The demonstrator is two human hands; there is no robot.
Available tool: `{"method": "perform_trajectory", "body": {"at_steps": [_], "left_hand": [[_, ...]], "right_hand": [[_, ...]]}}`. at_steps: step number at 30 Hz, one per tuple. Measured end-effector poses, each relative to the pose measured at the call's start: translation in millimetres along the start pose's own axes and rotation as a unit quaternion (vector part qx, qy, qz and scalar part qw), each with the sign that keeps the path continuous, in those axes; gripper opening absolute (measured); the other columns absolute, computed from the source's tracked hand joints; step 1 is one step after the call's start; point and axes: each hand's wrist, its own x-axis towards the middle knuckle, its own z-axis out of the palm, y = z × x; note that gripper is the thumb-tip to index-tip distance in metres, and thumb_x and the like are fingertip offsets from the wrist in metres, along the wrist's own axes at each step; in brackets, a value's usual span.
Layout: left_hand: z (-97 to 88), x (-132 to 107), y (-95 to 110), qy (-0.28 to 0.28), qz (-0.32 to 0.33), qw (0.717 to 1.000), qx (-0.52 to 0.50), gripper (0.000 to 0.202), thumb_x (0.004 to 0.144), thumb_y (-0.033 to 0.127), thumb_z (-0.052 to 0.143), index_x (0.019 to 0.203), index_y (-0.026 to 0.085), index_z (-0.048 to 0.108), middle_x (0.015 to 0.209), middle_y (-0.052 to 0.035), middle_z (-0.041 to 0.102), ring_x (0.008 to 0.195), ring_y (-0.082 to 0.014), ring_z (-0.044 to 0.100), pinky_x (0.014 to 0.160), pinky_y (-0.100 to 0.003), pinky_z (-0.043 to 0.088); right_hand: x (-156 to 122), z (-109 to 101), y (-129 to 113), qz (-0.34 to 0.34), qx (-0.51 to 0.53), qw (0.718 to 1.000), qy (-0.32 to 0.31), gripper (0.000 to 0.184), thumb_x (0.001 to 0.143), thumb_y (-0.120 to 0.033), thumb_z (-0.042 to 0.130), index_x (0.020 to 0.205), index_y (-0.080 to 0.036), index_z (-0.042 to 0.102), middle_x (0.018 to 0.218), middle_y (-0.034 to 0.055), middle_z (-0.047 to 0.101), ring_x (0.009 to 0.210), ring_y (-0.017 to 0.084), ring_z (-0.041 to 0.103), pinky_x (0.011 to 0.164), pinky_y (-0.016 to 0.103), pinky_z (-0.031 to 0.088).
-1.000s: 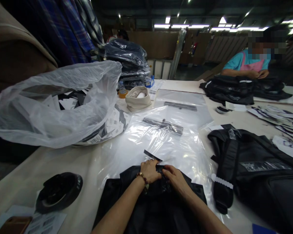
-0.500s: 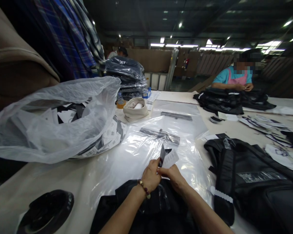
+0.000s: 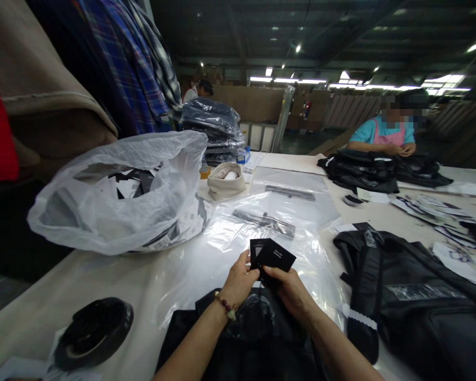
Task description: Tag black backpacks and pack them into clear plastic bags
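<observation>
Turned since the frame a half second earlier, a pair of black tags (image 3: pixel 280 257) shows dark faces to my distant view, fanned and overlapping, where a pale printed side and a nearly edge-on card showed before. From my remote seat I see the left hand (image 3: pixel 239 282), a bead bracelet (image 3: pixel 225 305) at its wrist, pinching the rear tag by its lower left edge between thumb and fingers; the right hand (image 3: pixel 290 289) has its thumb pressed on the lower part of the front tag, fingers curled behind and mostly hidden. I judge the tags to be light, fairly stiff card, smooth enough to slide over one another and apt to crease at the corners, so the lower edges look to me like the best place for a gentle pinch. They stand up between the two hands, tops tilted away, just beyond the near black bag (image 3: pixel 257 344) and in front of the glossy clear plastic bags (image 3: pixel 206 264) spread across the pale table (image 3: pixel 143 278).
</observation>
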Motion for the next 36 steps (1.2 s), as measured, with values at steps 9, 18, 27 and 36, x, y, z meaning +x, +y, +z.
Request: {"method": "perform_trajectory", "body": {"at_steps": [9,18,27,36], "left_hand": [[-10.3,-48,19,0.001,0.110,0.994,0.005,0.038,0.069,0.014,0.052,0.104,0.019,0.063,0.108,-0.0036,0.064,0.095,-0.0188,0.060,0.087,-0.030,0.047],[-20.6,-112,-6,0.080,0.151,0.985,0.001,0.015,0.074,0.023,0.061,0.085,0.023,0.070,0.104,-0.0048,0.066,0.098,-0.0193,0.059,0.089,-0.029,0.046],[-25.4,-129,-6,0.062,-0.074,0.989,-0.114,0.027,0.068,0.036,0.065,0.087,0.017,0.067,0.090,-0.0071,0.066,0.082,-0.0196,0.061,0.071,-0.028,0.050],[-13.6,-126,-9,0.024,-0.231,0.943,-0.238,0.040,0.048,0.037,0.076,0.074,0.011,0.058,0.060,-0.0034,0.061,0.053,-0.0139,0.056,0.046,-0.023,0.042]], "right_hand": [[-33,-4,5,-0.228,-0.315,0.920,-0.052,0.034,0.066,-0.029,0.070,0.096,-0.018,0.060,0.091,0.0040,0.065,0.082,0.020,0.060,0.075,0.034,0.048],[-71,-5,21,-0.524,-0.488,0.691,-0.097,0.010,0.082,-0.019,0.052,0.092,-0.018,0.051,0.087,0.0076,0.057,0.078,0.016,0.056,0.065,0.029,0.049],[-82,-3,28,-0.553,-0.517,0.647,-0.090,0.006,0.083,-0.013,0.050,0.089,-0.016,0.051,0.082,0.0075,0.058,0.073,0.015,0.055,0.061,0.027,0.050],[-82,-11,37,-0.521,-0.580,0.618,-0.101,0.018,0.082,-0.012,0.047,0.098,-0.015,0.054,0.096,0.0117,0.059,0.087,0.020,0.056,0.072,0.034,0.051]]}}
